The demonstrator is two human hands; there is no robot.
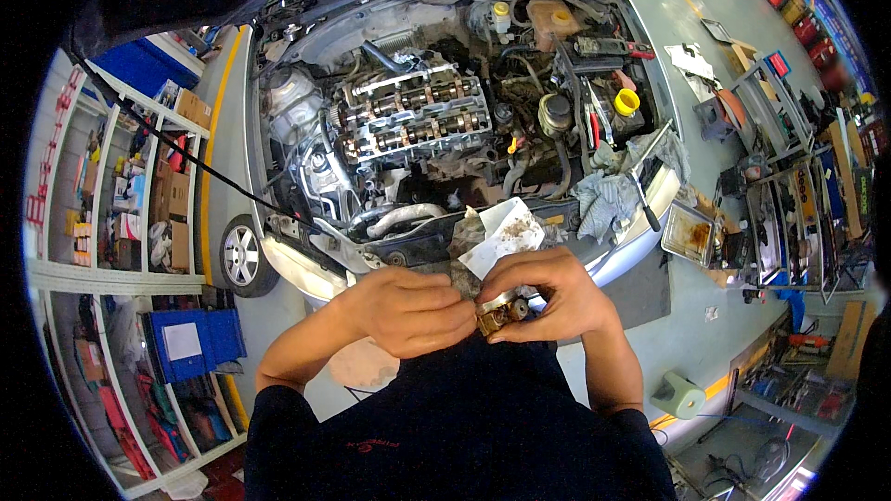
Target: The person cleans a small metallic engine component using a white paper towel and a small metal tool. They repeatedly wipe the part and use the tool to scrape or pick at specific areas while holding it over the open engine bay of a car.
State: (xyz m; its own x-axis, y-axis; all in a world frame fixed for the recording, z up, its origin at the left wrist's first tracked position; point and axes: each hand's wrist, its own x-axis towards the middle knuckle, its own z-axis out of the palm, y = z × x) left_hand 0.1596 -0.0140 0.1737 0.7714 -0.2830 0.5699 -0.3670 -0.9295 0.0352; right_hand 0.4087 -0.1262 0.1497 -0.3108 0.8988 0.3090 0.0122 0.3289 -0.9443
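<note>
Close to my chest, my right hand (560, 292) grips a small oily metal engine part (498, 316) between thumb and fingers. The part is brownish, with a bright rounded edge on top; its exact kind I cannot make out. My left hand (418, 313) is right beside it, fingers bent and pressed together at the part's left side. Whatever its fingertips hold is hidden. Just beyond the hands, a stained white paper (506, 237) and a dirty grey rag (467, 234) lie on the car's front edge. The engine (413, 121) behind has its cover off, with camshafts exposed.
A ratchet handle (647, 199) leans over grey rags (601, 199) at the right front corner. A yellow cap (627, 102) and red-handled pliers (594, 125) rest in the engine bay. Shelves (121, 278) stand left; a metal drain tray (689, 233) is right. A dark prop rod (195, 162) slants across the left.
</note>
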